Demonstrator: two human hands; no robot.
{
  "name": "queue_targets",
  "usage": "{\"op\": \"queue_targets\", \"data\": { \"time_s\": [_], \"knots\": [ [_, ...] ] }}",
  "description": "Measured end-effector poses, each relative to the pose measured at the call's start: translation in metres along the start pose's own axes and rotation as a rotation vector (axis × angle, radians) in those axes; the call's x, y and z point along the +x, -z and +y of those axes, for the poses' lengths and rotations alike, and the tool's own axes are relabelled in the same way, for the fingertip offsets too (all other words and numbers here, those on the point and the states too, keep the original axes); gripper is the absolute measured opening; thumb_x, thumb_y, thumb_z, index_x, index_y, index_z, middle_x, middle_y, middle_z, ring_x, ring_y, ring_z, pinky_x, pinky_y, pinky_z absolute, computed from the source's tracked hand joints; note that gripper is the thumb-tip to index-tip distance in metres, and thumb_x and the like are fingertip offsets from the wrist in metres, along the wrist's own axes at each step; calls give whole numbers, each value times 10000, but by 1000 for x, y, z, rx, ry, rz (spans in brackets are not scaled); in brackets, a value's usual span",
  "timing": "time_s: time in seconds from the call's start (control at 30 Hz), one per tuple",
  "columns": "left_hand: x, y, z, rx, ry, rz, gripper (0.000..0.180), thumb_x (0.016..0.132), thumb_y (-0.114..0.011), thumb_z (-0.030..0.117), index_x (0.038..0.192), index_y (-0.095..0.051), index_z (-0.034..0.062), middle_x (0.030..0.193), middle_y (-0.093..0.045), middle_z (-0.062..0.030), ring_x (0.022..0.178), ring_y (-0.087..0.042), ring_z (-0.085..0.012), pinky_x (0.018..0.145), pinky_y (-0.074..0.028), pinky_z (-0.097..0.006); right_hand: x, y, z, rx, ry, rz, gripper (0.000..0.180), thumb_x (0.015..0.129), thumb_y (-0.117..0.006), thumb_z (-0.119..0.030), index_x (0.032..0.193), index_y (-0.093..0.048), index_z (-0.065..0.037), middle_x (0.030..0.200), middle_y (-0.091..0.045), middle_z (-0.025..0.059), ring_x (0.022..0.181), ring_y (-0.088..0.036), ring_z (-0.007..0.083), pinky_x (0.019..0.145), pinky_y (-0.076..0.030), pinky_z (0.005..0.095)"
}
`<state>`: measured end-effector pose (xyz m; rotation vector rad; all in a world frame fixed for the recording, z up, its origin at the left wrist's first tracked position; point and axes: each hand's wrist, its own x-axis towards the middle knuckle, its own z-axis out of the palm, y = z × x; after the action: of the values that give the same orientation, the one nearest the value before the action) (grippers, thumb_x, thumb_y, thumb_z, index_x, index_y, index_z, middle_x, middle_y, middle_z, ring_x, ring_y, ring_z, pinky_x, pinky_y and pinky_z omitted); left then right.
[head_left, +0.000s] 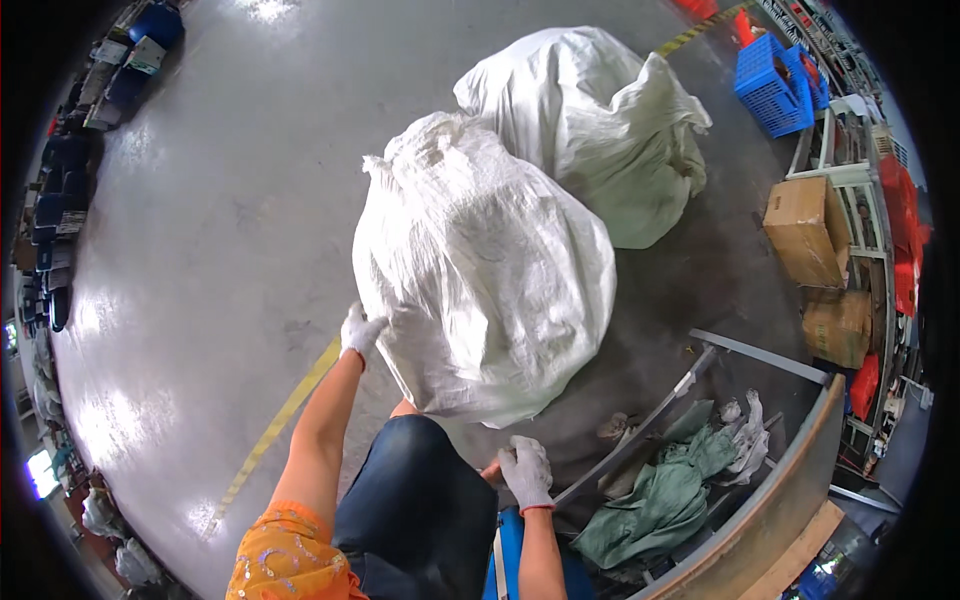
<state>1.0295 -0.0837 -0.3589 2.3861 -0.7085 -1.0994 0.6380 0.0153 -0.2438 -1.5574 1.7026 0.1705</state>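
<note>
A large, stuffed white woven sack (490, 260) stands on the floor right before my knees, its gathered top toward the far left. My left hand (362, 332), in a white glove, is at the sack's near left side. Its thumb reaches the cloth, apart from the forefinger, and it holds nothing that I can see. My right hand (526, 472), also gloved, is beside my right knee, short of the sack. Its fingers are curled in, with nothing visible in them. Behind the first sack, touching it, leans a second full white sack (600, 130).
On the right, a metal-framed table on its side (760, 352) has green cloth sacking (660, 500) inside its frame. Beyond it are cardboard boxes (800, 230), shelving (858, 175) and blue plastic crates (775, 85). A yellow floor stripe (275, 430) runs at my left.
</note>
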Motion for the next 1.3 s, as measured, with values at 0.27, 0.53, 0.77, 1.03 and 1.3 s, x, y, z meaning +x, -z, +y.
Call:
{"op": "queue_targets", "data": {
  "time_s": [0.27, 0.53, 0.77, 1.03, 1.3],
  "knots": [
    [121, -49, -9, -595, 219, -153, 427, 869, -740, 121, 1235, -611, -60, 1019, -696, -126, 873, -680, -190, 720, -573, -335, 92, -48, -62, 59, -94, -111, 454, 858, -711, -341, 1213, -632, -70, 1193, -642, 212, 1134, -594, 407, 960, -484, 495],
    [42, -63, 68, -786, 317, -483, 211, 927, -675, 100, 1110, -682, -4, 875, -699, -63, 759, -689, -145, 710, -578, -281, 179, -34, -132, 2, -100, 206, 825, 761, -824, -334, 1437, -426, -79, 1332, -564, 263, 1218, -552, 424, 1032, -446, 472],
    [46, -53, 43, -568, 162, -278, 330, 902, -689, 133, 1175, -657, -49, 961, -694, -75, 809, -656, -115, 723, -543, -251, 310, -32, -130, -188, 362, 187, 463, 843, -755, -221, 1221, -599, -4, 1081, -667, 171, 1074, -601, 335, 951, -463, 453],
    [77, 9, -37, -326, 131, 50, 371, 850, -714, 126, 1191, -662, -11, 966, -708, -50, 792, -648, -104, 717, -537, -263, 102, 70, 78, 681, -83, 616, 399, 899, -524, 6, 1282, -589, 98, 1271, -629, 215, 1107, -633, 283, 962, -531, 399],
    [84, -31, 61, 268, -355, -168, 686, 757, -800, 209, 1391, -554, 128, 1355, -543, -172, 1219, -557, -334, 1042, -468, -423, -135, -126, 257, 1340, -753, 727, 610, 815, -745, -393, 1275, -646, -4, 1326, -634, 213, 1202, -626, 322, 954, -524, 480]
  ]
}}
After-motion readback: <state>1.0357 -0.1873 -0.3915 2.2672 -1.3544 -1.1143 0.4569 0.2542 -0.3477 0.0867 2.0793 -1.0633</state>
